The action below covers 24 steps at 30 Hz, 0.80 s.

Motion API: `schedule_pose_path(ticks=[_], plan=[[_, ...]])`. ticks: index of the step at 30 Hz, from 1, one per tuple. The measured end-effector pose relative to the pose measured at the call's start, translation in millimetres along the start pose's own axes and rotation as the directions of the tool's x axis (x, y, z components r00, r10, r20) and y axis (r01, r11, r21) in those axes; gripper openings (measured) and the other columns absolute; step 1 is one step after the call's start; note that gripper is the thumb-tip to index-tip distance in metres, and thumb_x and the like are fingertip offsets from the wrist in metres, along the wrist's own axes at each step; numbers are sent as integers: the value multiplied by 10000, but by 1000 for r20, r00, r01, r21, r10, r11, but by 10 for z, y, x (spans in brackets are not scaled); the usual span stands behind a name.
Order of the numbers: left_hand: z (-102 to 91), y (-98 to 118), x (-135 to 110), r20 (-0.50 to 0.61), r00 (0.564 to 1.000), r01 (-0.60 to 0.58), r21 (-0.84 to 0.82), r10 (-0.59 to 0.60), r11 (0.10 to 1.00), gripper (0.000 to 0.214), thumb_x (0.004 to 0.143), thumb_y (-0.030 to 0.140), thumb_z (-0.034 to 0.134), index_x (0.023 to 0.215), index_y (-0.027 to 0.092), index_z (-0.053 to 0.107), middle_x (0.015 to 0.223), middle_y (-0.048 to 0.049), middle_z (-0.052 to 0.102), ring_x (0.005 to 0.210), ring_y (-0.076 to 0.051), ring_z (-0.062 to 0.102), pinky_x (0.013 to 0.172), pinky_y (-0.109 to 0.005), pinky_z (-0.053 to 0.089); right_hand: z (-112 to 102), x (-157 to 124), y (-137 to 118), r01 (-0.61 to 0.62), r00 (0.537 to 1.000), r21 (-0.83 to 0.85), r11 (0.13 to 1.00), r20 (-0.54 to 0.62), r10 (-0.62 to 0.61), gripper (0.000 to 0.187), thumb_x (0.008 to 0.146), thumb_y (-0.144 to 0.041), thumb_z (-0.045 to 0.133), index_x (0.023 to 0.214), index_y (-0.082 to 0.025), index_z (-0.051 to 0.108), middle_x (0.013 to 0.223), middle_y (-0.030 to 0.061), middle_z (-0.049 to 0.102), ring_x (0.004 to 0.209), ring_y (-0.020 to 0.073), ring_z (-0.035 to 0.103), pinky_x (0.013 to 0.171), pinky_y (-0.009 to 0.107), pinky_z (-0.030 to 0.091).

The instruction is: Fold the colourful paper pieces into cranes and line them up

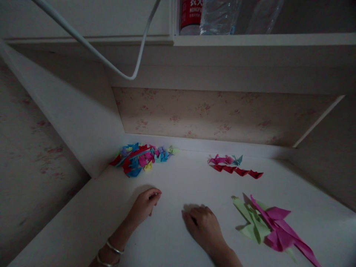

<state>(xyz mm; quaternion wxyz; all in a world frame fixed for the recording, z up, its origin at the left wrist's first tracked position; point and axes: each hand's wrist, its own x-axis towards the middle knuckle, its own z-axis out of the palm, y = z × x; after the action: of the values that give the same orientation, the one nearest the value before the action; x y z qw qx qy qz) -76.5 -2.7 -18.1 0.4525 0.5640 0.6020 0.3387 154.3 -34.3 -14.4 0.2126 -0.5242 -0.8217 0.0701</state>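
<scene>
My left hand (145, 203), with two bangles (111, 252) on its wrist, rests on the white tabletop with loosely curled fingers and nothing visible in it. To its right, my right hand (203, 227) lies on the surface as a closed fist, apart from any paper. Beyond the left hand is a heap of small folded-paper pieces (141, 157) in many colours. Right of my right hand lie large folded-paper pieces, one light green (251, 220) and one magenta (279, 230), overlapping each other.
Toward the back right, small pink paper cranes (221, 160) and a teal one (237, 160) stand behind a row of red paper boats (239, 171). A shelf (250, 40) with plastic bottles (218, 16) overhangs the tabletop (172, 244). A white cable (111, 66) dangles in front.
</scene>
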Motion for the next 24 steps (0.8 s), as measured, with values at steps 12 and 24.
schedule_pose_path(ticks=[12,24], plan=[[-1359,-163,-36,-413,853,86,714,319,695,289,868,302,407,1021,187,623,1014,-62,620,895,-191,594,843,-298,440,18,-17,13,21,999,1,1000,-27,-21,345,930,-283,419,645,-223,606,686,-9,677,673,146,628,810,283,362],[-1422,-252,283,-277,905,42,814,322,579,338,888,267,417,1188,247,571,1209,-67,528,1072,-216,537,865,-301,450,-43,-96,-49,-8,998,-77,997,-66,3,336,925,-279,439,642,-206,606,667,-2,656,677,144,599,717,266,344]])
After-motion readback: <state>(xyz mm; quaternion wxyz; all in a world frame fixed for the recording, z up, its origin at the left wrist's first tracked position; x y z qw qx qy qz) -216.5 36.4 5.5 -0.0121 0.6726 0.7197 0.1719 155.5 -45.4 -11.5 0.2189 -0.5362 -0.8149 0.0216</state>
